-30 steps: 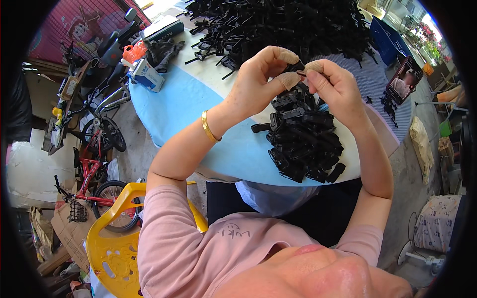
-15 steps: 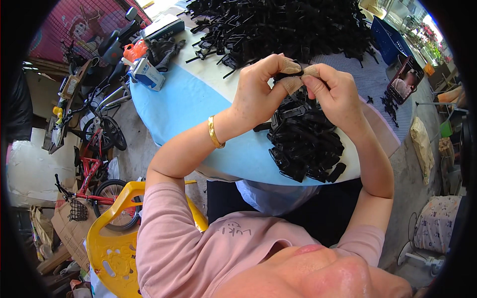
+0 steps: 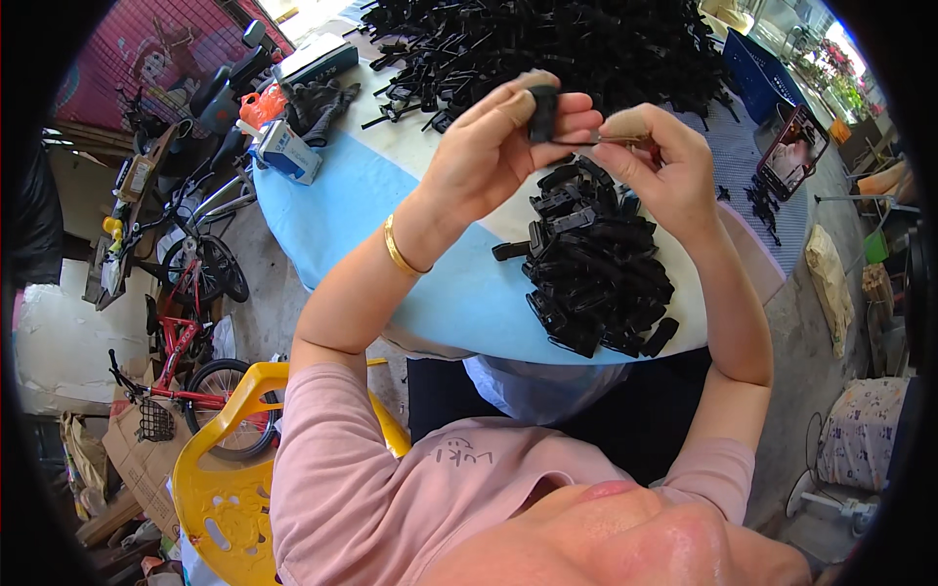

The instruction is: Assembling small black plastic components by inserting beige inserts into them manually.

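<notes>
A small black plastic part (image 3: pixel 543 115) is held between the thumb and fingers of my left hand (image 3: pixel 477 161), with the palm partly turned up. From its lower end a thin dark strip (image 3: pixel 575 145) runs across to my right hand (image 3: pixel 666 171), whose thumb and forefinger pinch its end. Tan tape wraps some fingertips on both hands. Below them on the table lies a smaller pile of black plastic parts (image 3: pixel 601 269). Beyond my hands spreads a large heap of similar black parts (image 3: pixel 586 54), many with thin strips sticking out.
The round table has a blue and cream cover (image 3: pixel 342 234). On its left are a blue-white carton (image 3: pixel 288 153), dark gloves (image 3: pixel 324 107) and a box (image 3: pixel 318 61). A phone (image 3: pixel 793 154) and blue basket (image 3: pixel 757 78) stand right. A yellow chair (image 3: pixel 220 469) is beside me.
My left hand has opened out and moved slightly left and up, turning the black part upright into view. The right fingers have moved a little away from the left ones.
</notes>
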The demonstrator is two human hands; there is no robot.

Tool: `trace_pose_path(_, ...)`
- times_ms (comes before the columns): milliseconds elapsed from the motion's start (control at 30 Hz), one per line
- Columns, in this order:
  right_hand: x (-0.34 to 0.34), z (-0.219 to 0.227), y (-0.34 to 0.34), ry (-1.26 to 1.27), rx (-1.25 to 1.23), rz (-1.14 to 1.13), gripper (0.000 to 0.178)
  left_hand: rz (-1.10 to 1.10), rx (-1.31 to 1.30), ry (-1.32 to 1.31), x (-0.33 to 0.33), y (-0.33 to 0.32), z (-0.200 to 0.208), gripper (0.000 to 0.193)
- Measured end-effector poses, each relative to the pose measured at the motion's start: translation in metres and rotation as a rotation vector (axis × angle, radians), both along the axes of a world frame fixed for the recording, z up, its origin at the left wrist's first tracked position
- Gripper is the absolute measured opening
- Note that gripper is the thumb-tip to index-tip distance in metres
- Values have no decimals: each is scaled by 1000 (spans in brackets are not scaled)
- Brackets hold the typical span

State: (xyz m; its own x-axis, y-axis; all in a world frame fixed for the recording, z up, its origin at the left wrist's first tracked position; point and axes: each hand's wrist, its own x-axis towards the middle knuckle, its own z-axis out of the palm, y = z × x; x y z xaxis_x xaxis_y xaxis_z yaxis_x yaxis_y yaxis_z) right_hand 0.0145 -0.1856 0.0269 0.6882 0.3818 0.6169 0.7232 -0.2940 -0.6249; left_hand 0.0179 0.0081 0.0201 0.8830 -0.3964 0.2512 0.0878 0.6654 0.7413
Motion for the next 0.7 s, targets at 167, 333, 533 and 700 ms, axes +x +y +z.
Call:
trace_pose_path(167, -2, 1, 3, 49, 144, 59, 17, -38, 146, -75, -3, 0, -9, 34)
trace_pose_path(333, -2, 3, 4, 290, 110, 73, 13, 165, 696, -385, -14, -5, -6, 35)
trace_pose_path(533, 0, 0, 8, 256, 35, 39, 11, 198, 631, -451, -23, -11, -8, 42)
trace_pose_path(700, 1, 4, 2, 514, 109, 157, 18, 225, 488, -360, -16, -10, -9, 35)
